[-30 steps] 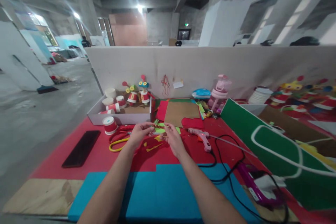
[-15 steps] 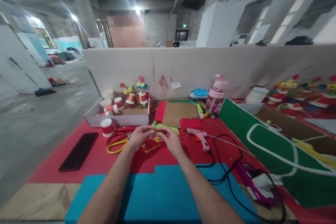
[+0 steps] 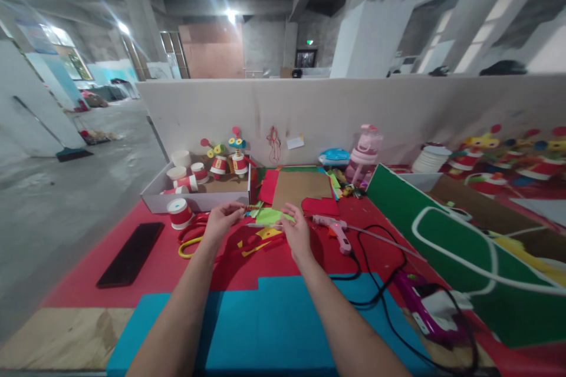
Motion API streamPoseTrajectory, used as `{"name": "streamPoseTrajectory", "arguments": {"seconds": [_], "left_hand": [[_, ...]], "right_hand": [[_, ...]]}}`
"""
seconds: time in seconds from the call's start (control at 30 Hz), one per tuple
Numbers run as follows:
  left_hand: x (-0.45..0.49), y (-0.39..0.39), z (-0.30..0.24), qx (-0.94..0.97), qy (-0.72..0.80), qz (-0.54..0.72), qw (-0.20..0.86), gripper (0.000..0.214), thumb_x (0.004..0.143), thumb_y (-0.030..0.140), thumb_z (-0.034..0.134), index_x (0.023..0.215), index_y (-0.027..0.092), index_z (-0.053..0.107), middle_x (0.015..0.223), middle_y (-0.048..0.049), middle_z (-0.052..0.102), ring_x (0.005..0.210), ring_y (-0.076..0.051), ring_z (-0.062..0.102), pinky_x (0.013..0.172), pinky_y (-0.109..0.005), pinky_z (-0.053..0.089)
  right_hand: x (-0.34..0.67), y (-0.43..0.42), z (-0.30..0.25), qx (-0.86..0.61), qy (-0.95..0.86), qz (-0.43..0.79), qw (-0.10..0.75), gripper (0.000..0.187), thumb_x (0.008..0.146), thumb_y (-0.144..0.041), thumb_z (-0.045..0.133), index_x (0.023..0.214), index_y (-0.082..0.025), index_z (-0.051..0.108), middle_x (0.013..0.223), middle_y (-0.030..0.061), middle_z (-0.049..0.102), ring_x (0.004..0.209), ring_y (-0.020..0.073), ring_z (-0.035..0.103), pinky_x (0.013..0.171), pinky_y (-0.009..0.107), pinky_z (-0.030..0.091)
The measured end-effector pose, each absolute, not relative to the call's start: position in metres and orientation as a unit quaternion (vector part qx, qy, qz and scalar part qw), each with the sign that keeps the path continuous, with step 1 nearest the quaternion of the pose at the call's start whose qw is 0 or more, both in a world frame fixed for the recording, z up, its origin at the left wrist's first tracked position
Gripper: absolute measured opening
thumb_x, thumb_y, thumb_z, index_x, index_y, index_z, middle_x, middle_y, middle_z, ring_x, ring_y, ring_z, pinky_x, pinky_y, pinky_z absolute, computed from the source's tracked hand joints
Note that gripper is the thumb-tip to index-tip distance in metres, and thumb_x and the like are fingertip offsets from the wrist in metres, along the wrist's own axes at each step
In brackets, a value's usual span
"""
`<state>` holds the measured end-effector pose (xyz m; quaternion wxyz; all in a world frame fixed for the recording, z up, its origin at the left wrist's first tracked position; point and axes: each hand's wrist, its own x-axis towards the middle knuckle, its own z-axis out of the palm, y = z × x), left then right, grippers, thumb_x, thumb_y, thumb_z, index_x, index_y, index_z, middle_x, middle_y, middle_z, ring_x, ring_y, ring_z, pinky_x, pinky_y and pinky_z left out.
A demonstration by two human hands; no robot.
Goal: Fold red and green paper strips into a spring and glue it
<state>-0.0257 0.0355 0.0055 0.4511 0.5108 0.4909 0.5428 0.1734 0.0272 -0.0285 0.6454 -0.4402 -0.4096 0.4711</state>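
Observation:
A small folded paper strip (image 3: 252, 208), brownish and pleated like a spring, sticks out from the fingertips of my left hand (image 3: 222, 224), which pinches it. My right hand (image 3: 295, 231) is a short way to the right, its fingers apart and nothing plainly held. Between the hands lie green paper (image 3: 268, 216) and yellow paper scraps (image 3: 265, 234). A thin pale pointed thing (image 3: 264, 225) reaches toward my right thumb; I cannot make out what it is. Beside my left wrist are scissors-like handles in yellow (image 3: 188, 247) and red, partly hidden.
A pink glue gun (image 3: 333, 230) with a black cord lies right of my hands. At left are a black phone (image 3: 130, 254), a red-and-white paper cup (image 3: 179, 213) and a white box (image 3: 201, 203) holding cups and figures. A green board (image 3: 424, 247) stands at right.
Both hands held the pleated strip together before. My right hand has let go and moved right with its fingers spread; my left has drawn left, keeping the strip.

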Motion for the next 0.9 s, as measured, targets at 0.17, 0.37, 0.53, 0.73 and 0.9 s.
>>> {"name": "streamPoseTrajectory", "arguments": {"seconds": [0.17,0.37,0.53,0.73,0.9], "left_hand": [[-0.023,0.042,0.001,0.643,0.569,0.476,0.189,0.017,0.073,0.028,0.063,0.086,0.017,0.066,0.077,-0.0034,0.070,0.072,-0.016,0.063,0.069,-0.026,0.046],[0.013,0.054,-0.008,0.756,0.585,0.289,0.043,0.013,0.078,0.021,0.057,0.089,0.022,0.064,0.082,-0.0035,0.068,0.076,-0.017,0.062,0.067,-0.024,0.041],[0.020,0.063,-0.020,0.754,0.563,0.331,0.067,0.013,0.079,0.019,0.055,0.089,0.022,0.061,0.081,-0.0022,0.067,0.076,-0.016,0.061,0.069,-0.024,0.041],[0.012,0.069,-0.023,0.700,0.519,0.443,0.211,0.012,0.077,0.027,0.056,0.085,0.019,0.059,0.079,-0.0015,0.066,0.074,-0.015,0.061,0.070,-0.025,0.044],[0.019,0.058,-0.007,0.670,0.439,0.436,0.410,0.024,0.074,0.033,0.059,0.091,0.016,0.059,0.074,-0.0017,0.064,0.066,-0.013,0.059,0.060,-0.023,0.043]], "right_hand": [[0.176,0.029,-0.031,-0.458,-0.407,0.421,0.669,0.036,0.074,-0.029,0.054,0.108,-0.020,0.053,0.104,0.0074,0.060,0.059,0.0110,0.058,0.054,0.028,0.054],[0.176,0.033,-0.037,-0.468,-0.410,0.393,0.677,0.033,0.074,-0.027,0.051,0.106,-0.020,0.053,0.100,0.0062,0.061,0.054,0.0104,0.056,0.051,0.027,0.052],[0.175,0.037,-0.042,-0.462,-0.392,0.416,0.678,0.031,0.073,-0.026,0.051,0.103,-0.020,0.054,0.098,0.0058,0.062,0.053,0.0097,0.055,0.050,0.024,0.051],[0.172,0.040,-0.044,-0.452,-0.374,0.444,0.677,0.031,0.074,-0.033,0.056,0.102,-0.020,0.055,0.100,0.0055,0.061,0.054,0.0096,0.056,0.051,0.025,0.052],[0.168,0.034,-0.032,-0.368,-0.333,0.575,0.651,0.043,0.073,-0.048,0.063,0.105,-0.022,0.053,0.096,0.0037,0.063,0.061,0.0115,0.060,0.057,0.026,0.054]]}}
